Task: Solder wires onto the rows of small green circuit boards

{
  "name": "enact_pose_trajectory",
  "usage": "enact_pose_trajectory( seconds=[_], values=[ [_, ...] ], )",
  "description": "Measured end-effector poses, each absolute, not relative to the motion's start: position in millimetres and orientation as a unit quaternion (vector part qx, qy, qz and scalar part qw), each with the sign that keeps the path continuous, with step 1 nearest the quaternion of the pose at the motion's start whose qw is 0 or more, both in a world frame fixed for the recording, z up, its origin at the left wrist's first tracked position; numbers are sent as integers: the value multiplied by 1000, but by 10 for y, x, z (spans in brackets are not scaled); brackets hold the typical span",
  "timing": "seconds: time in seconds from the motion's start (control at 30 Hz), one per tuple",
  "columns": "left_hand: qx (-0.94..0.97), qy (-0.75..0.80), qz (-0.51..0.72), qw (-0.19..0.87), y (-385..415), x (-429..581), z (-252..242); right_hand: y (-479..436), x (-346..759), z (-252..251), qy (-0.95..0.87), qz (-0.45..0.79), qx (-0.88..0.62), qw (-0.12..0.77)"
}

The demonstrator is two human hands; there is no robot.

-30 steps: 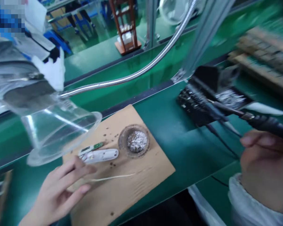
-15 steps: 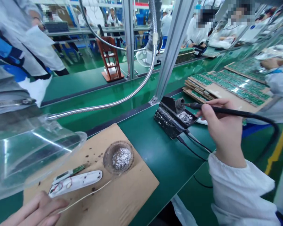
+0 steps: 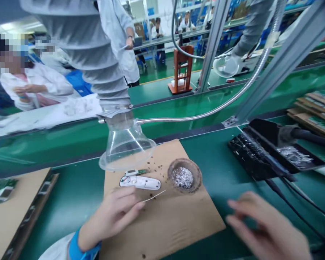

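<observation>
Thumb and fingers of my left hand (image 3: 119,211) are closed on a thin solder wire (image 3: 157,195), whose free end points toward a round brown bowl (image 3: 198,177) of silvery solder bits. Just beyond that hand, a white plastic housing (image 3: 144,183) with small wires inside lies on the cardboard sheet (image 3: 186,220), beside a small green circuit board (image 3: 135,172). My right hand (image 3: 268,225), slightly blurred, hovers at the lower right, thumb and fingers bent but apart, holding nothing. The soldering iron (image 3: 311,134) rests in its black stand (image 3: 249,159).
A clear fume hood (image 3: 127,148) on a grey duct hangs over the cardboard. Boards on trays stand at the left (image 3: 29,209) and right (image 3: 308,108). Cables (image 3: 281,198) run from the iron stand. A metal post (image 3: 276,65) rises behind it. Co-workers are farther back.
My right hand has let go of the soldering iron, which now sits in the stand, and has come down toward me. The view has swung left. My left hand still holds the solder wire.
</observation>
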State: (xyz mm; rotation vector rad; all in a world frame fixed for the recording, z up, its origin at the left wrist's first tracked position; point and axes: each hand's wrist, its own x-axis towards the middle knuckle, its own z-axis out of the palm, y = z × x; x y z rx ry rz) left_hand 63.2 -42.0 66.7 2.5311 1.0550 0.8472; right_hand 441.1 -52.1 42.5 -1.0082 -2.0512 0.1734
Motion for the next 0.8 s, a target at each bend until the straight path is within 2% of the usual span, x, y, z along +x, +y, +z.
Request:
enact_pose_trajectory(
  seconds=[0.07,0.13,0.37,0.5,0.57,0.67,0.8],
  values=[
    [880,339,293,156,-393,758,722,-530,4091,571,-862,89,-311,391],
    [881,319,301,178,-377,887,776,-436,3880,686,-878,60,-292,376],
    [865,297,336,226,-406,1177,872,-54,3755,754,-897,5,-313,312],
    [858,267,337,280,-426,1045,873,82,3867,810,-872,20,-353,339],
    [823,301,359,321,-448,903,834,154,3956,871,-840,73,-387,374],
    [759,363,396,367,-502,721,710,289,4059,968,-779,223,-436,392],
    [751,347,356,436,-586,737,514,588,4013,1028,-759,411,-415,287]
  ],
)
